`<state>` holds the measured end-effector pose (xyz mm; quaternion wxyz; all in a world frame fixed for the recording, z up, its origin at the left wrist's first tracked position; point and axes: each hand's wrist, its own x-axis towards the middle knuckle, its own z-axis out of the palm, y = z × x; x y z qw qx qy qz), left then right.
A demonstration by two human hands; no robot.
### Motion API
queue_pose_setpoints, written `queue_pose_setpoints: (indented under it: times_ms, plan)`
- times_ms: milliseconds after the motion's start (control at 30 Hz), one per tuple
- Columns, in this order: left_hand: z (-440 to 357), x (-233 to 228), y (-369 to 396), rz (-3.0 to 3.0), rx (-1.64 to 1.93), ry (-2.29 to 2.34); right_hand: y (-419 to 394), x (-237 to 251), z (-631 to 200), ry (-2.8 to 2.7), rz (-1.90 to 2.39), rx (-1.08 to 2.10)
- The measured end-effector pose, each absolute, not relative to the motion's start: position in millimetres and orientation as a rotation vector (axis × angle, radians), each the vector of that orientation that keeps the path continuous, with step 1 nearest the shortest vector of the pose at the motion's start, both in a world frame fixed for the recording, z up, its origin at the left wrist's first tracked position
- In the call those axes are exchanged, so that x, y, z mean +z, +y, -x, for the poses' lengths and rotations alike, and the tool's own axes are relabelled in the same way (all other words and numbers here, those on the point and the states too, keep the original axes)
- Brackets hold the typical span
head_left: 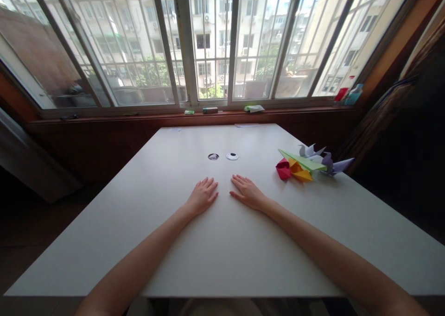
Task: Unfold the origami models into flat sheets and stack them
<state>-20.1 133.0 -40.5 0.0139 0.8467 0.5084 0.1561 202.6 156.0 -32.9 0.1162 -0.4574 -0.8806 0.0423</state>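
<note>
Our left hand [202, 196] and right hand [247, 192] lie flat and palm-down on the white bench [139, 214], fingers spread and pointing toward the window, holding nothing — the two nearly side by side, a narrow strip of bare surface between them. Just beyond our fingertips sit a small round hole [213, 156] and its white cap [232, 156], set close together. Off to the right, well apart from the right hand, a cluster of folded paper rests near the bench's edge: a red piece [283, 168], an orange piece [299, 171], a green paper plane [301, 161] lying across them, and pale lilac cranes [327, 161] behind. To do this resting pose well, we judge, we should keep both palms level and clear of the paper models. Small items line the windowsill [222, 114].
</note>
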Motion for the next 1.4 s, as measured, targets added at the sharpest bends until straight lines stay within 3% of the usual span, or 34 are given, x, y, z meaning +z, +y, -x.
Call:
queue_pose_setpoints:
  times_ms: [1400]
  plan:
    - [20.1, -41.3, 133.5, -2.616, 0.477, 1.593, 157.5, -36.2, -203.7, -2.574, 1.333, 0.112]
